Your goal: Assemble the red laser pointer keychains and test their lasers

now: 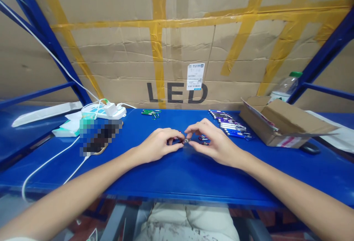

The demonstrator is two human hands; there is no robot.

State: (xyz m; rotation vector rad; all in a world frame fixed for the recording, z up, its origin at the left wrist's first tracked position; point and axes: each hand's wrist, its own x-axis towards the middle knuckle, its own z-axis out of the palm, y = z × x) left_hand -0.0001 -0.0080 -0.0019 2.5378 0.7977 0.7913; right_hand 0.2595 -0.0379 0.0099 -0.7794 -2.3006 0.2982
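Both my hands meet over the middle of the blue shelf top [177,174]. My left hand [159,145] is closed in a pinch on a small red keychain flashlight [180,141]. My right hand [212,141] pinches the silver end of the same flashlight from the other side. A couple of small loose pieces [203,138] lie under my right fingers. A row of several purple and blue keychain flashlights [229,123] lies just behind my right hand.
An open cardboard box [279,124] sits at the right, a plastic bottle [284,86] behind it. A white power strip [106,112] with cables, a blurred object [98,136] and a green item [151,113] lie left. Taped cardboard marked LED [177,49] forms the back wall.
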